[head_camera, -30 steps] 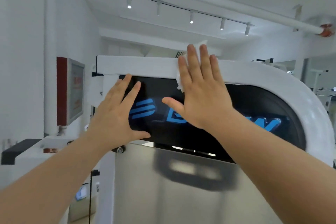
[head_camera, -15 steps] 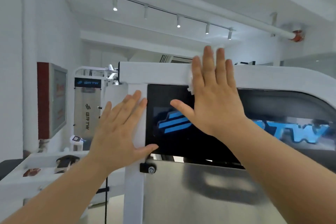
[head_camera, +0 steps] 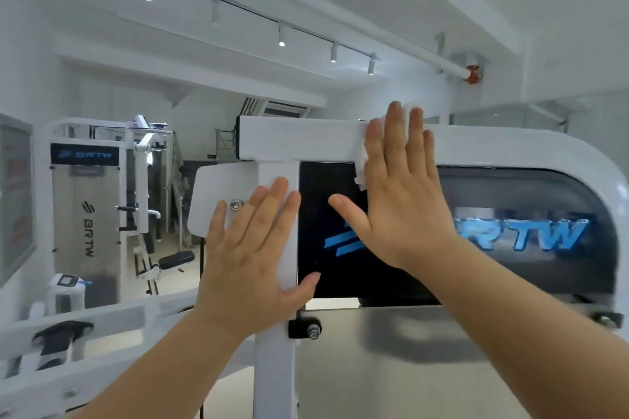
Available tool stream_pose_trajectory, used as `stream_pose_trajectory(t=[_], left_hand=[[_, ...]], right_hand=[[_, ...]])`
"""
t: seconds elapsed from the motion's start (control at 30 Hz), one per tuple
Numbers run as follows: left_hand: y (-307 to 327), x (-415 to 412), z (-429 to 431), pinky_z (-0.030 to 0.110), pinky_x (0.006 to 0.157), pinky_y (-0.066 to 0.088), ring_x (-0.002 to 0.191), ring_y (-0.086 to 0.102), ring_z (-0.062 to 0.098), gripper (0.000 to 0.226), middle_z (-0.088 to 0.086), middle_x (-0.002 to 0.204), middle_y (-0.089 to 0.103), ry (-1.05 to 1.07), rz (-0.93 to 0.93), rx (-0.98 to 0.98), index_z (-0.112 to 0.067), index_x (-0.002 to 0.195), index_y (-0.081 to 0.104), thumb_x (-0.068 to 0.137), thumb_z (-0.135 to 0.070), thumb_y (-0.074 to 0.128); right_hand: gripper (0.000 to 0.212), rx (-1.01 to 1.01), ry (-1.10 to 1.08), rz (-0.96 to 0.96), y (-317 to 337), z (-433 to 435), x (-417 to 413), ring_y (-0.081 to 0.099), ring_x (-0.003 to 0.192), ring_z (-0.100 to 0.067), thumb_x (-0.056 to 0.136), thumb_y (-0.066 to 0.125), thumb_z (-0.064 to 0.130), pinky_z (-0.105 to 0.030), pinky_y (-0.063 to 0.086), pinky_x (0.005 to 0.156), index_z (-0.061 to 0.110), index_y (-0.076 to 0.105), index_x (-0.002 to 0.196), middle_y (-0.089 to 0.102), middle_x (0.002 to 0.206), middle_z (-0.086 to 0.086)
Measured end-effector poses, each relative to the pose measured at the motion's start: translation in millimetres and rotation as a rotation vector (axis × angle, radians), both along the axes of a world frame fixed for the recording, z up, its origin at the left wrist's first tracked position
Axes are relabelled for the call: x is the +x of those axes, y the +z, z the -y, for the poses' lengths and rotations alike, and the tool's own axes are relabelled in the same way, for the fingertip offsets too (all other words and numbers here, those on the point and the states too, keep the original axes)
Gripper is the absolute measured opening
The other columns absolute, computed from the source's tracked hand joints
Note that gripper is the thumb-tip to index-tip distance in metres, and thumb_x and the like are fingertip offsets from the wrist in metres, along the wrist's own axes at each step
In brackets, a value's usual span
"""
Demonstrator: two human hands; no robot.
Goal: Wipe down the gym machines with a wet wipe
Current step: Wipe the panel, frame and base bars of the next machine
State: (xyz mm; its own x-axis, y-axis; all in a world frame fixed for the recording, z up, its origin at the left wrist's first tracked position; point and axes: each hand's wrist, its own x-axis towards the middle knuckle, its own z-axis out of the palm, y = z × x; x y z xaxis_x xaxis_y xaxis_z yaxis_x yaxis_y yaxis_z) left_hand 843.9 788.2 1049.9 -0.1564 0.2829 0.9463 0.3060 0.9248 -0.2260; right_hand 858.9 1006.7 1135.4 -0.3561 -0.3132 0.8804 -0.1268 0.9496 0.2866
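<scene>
A white gym machine frame (head_camera: 306,141) with a black logo panel (head_camera: 510,214) fills the centre and right. My right hand (head_camera: 401,194) lies flat with straight fingers, pressing a white wet wipe (head_camera: 360,167) against the top white bar and the panel's upper edge. Only the wipe's edges show beside and above my fingers. My left hand (head_camera: 252,258) rests flat with spread fingers on the white upright post (head_camera: 275,367), its thumb on the black panel.
A metal plate (head_camera: 425,367) sits below the logo panel, bolted at its corner (head_camera: 313,332). A second white machine (head_camera: 95,207) stands at the back left. White bars with a black handle (head_camera: 58,337) cross the lower left. A wall box (head_camera: 13,201) hangs at far left.
The view has swung left, so the machine sits further right in the frame. My right hand still presses the wipe on the top bar. My left hand has shifted from the black panel onto the upright post.
</scene>
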Motion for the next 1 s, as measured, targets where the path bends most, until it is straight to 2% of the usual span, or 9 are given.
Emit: stream_pose_trajectory(t=[0.1, 0.17, 0.3, 0.37, 0.5, 0.63, 0.77, 0.9, 1.0], left_hand=[[4.0, 5.3, 2.9, 0.061, 0.116, 0.027, 0.151, 0.027, 0.022, 0.097, 0.003, 0.165, 0.026, -0.046, 0.031, -0.004, -0.015, 0.155, 0.036, 0.075, -0.063, 0.063], [6.6, 13.9, 9.3, 0.059, 0.117, 0.026, 0.151, 0.026, 0.02, 0.092, 0.003, 0.165, 0.026, -0.073, 0.041, -0.031, -0.014, 0.154, 0.037, 0.078, -0.06, 0.061], [4.3, 22.0, 31.0, 0.055, 0.121, 0.021, 0.15, 0.028, 0.024, 0.087, 0.005, 0.165, 0.025, -0.052, 0.099, 0.017, -0.012, 0.155, 0.036, 0.081, -0.056, 0.056], [-2.7, 18.2, 47.4, 0.055, 0.122, 0.019, 0.151, 0.026, 0.027, 0.088, 0.008, 0.165, 0.023, 0.01, 0.174, 0.097, -0.01, 0.155, 0.035, 0.083, -0.059, 0.052], [-21.4, 6.8, 70.2, 0.058, 0.121, 0.019, 0.153, 0.022, 0.026, 0.09, 0.007, 0.167, 0.019, 0.119, 0.297, 0.108, -0.007, 0.157, 0.028, 0.088, -0.064, 0.039], [-25.2, 5.5, 74.5, 0.059, 0.121, 0.016, 0.154, 0.015, 0.021, 0.091, 0.005, 0.168, 0.015, 0.155, 0.309, 0.076, -0.008, 0.158, 0.025, 0.089, -0.067, 0.036], [-23.9, 6.2, 76.5, 0.059, 0.121, 0.018, 0.155, 0.01, 0.018, 0.096, 0.0, 0.169, 0.006, 0.167, 0.344, 0.078, -0.013, 0.16, 0.018, 0.082, -0.065, 0.039], [-25.3, 3.3, 74.5, 0.059, 0.12, 0.02, 0.156, 0.005, 0.018, 0.1, -0.001, 0.17, 0.0, 0.163, 0.378, 0.095, -0.014, 0.161, 0.012, 0.079, -0.063, 0.04], [-27.5, 2.6, 72.1, 0.059, 0.121, 0.019, 0.155, 0.003, 0.016, 0.099, -0.002, 0.17, 0.0, 0.13, 0.375, 0.131, -0.015, 0.161, 0.013, 0.078, -0.061, 0.041]], right_hand=[[0.094, 0.232, 0.075, 0.033, -21.4, 14.3, -4.0, -0.015, 0.154, -0.043, 0.098, 0.022, 0.071, -0.059, 0.005, 0.125, 0.004, 0.002, 0.162, -0.013, 0.168, -0.021], [0.094, 0.292, 0.056, 0.013, -19.7, 6.5, -3.7, -0.012, 0.155, -0.041, 0.098, 0.024, 0.071, -0.058, 0.008, 0.125, 0.006, 0.003, 0.162, -0.01, 0.169, -0.019], [0.099, 0.006, -0.037, 0.019, 2.2, 2.7, 1.6, -0.02, 0.153, -0.04, 0.095, 0.008, 0.077, -0.057, 0.003, 0.126, 0.005, -0.008, 0.161, -0.019, 0.167, -0.02], [0.102, -0.032, -0.049, 0.046, 6.5, 26.2, 3.9, -0.024, 0.152, -0.041, 0.093, 0.003, 0.08, -0.058, 0.001, 0.125, 0.004, -0.012, 0.16, -0.024, 0.165, -0.02], [0.101, 0.205, 0.055, 0.091, -2.4, 91.7, 3.5, -0.028, 0.15, -0.04, 0.093, 0.01, 0.08, -0.058, -0.001, 0.125, 0.008, -0.012, 0.16, -0.026, 0.165, -0.017], [0.099, 0.428, 0.057, 0.064, -20.0, 108.4, -1.8, -0.024, 0.153, -0.037, 0.095, 0.013, 0.079, -0.054, -0.001, 0.126, 0.007, -0.002, 0.162, -0.018, 0.168, -0.014], [0.099, 0.243, 0.071, -0.033, -12.9, 80.1, -6.0, -0.01, 0.156, -0.039, 0.095, 0.024, 0.077, -0.054, 0.005, 0.126, 0.007, 0.003, 0.162, -0.008, 0.17, -0.016], [0.103, 0.001, -0.014, 0.015, 10.6, 96.3, 0.0, -0.014, 0.154, -0.041, 0.094, 0.013, 0.08, -0.056, 0.0, 0.126, 0.004, -0.004, 0.161, -0.013, 0.168, -0.02], [0.103, 0.075, 0.013, 0.089, -12.1, 114.9, 3.9, -0.024, 0.152, -0.042, 0.092, 0.008, 0.081, -0.058, -0.002, 0.125, 0.006, -0.011, 0.16, -0.024, 0.165, -0.02]])
